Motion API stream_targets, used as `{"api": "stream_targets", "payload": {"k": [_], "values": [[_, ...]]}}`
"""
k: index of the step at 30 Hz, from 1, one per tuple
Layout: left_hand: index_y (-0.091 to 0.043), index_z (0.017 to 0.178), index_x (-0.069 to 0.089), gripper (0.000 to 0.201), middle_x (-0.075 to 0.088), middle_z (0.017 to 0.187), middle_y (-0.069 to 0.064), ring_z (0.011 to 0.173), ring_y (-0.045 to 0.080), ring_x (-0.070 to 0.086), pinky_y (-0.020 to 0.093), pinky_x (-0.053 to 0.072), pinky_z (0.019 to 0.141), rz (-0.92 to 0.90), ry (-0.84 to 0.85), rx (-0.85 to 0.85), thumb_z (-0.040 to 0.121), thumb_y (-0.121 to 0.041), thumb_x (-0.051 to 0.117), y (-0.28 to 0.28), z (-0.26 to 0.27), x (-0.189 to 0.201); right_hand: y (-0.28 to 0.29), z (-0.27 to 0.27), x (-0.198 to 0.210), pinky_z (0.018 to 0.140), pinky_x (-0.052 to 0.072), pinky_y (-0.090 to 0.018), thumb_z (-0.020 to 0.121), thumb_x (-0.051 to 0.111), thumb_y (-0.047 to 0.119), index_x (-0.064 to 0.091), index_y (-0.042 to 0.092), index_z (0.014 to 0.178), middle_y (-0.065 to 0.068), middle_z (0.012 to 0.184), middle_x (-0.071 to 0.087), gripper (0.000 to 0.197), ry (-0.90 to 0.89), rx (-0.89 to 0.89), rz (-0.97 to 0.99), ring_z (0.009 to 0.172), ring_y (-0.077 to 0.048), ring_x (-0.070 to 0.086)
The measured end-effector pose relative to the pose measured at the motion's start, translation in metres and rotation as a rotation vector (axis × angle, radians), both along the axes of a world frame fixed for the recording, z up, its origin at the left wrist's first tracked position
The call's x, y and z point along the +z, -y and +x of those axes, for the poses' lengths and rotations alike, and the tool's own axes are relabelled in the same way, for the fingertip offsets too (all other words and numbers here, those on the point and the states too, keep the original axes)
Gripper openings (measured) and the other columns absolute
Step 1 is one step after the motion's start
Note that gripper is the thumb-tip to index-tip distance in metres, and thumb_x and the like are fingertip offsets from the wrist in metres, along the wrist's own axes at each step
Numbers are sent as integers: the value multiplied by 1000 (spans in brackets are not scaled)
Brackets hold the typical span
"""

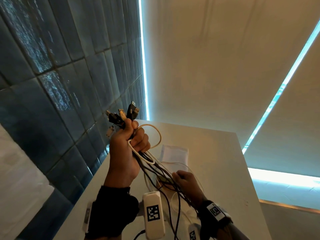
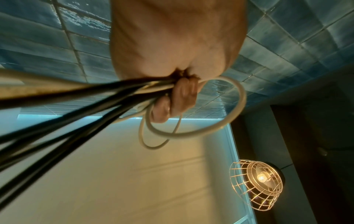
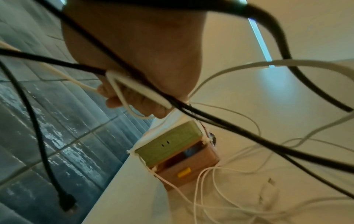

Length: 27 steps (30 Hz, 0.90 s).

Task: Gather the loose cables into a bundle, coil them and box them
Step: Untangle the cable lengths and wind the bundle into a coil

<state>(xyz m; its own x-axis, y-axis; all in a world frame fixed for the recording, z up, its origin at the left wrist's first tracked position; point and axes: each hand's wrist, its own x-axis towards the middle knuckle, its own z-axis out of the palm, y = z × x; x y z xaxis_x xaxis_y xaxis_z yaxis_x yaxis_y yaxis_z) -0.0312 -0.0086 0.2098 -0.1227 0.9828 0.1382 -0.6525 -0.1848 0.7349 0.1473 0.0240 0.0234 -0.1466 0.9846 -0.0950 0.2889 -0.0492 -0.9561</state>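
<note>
My left hand [image 1: 131,139] is raised above the white table [image 1: 225,161] and grips a bundle of black and white cables [image 1: 152,167] just below their plugs. Several USB plugs [image 1: 124,113] stick up out of the fist. A white loop [image 1: 155,135] curls out beside the fingers [image 2: 172,98]. Lower down, my right hand [image 1: 183,179] holds the same strands, its fingers [image 3: 134,103] curled round a white cable and black ones. The tails hang slack towards the table. A small box [image 3: 172,151] with a green lid, partly open, sits on the table beyond my hands [image 1: 174,155].
Thin white cables [image 3: 220,189] and a white plug [image 3: 268,191] lie loose on the table. A blue tiled wall [image 1: 52,84] runs along the table's left edge. A pale roller blind [image 1: 225,66] hangs behind. A wire-cage lamp [image 2: 258,181] glows overhead.
</note>
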Motion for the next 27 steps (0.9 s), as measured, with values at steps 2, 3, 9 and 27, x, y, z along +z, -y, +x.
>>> {"api": "stream_targets", "payload": {"k": [2,3,9,27], "values": [[-18,71,45,35,27,46,-8,39,6,18,26,10,45,-36,-15,11,100,-34,33,-1,1,-2,-3,0,2,52,39,-23,96,56,16,59,21,58,11,52,50,39,-1,-76,-60,49,-5,46],[-18,71,44,34,26,45,-8,38,6,18,25,11,43,-60,-25,20,100,-33,34,-2,1,-4,-5,0,7,49,39,-23,96,55,15,63,16,64,8,54,51,33,-41,-131,-91,49,-7,47],[-16,71,44,34,26,45,-6,37,6,21,19,22,37,-230,-96,62,101,-31,36,-10,6,-15,-9,-6,93,41,19,-23,98,49,13,61,7,85,3,57,36,19,-571,-131,12,46,-10,24],[-13,71,45,36,31,44,-2,40,9,28,22,25,41,-246,-78,55,100,-31,37,-4,11,-8,16,-28,128,50,37,-7,94,57,3,65,9,77,13,56,58,20,-287,327,286,49,2,49]]}}
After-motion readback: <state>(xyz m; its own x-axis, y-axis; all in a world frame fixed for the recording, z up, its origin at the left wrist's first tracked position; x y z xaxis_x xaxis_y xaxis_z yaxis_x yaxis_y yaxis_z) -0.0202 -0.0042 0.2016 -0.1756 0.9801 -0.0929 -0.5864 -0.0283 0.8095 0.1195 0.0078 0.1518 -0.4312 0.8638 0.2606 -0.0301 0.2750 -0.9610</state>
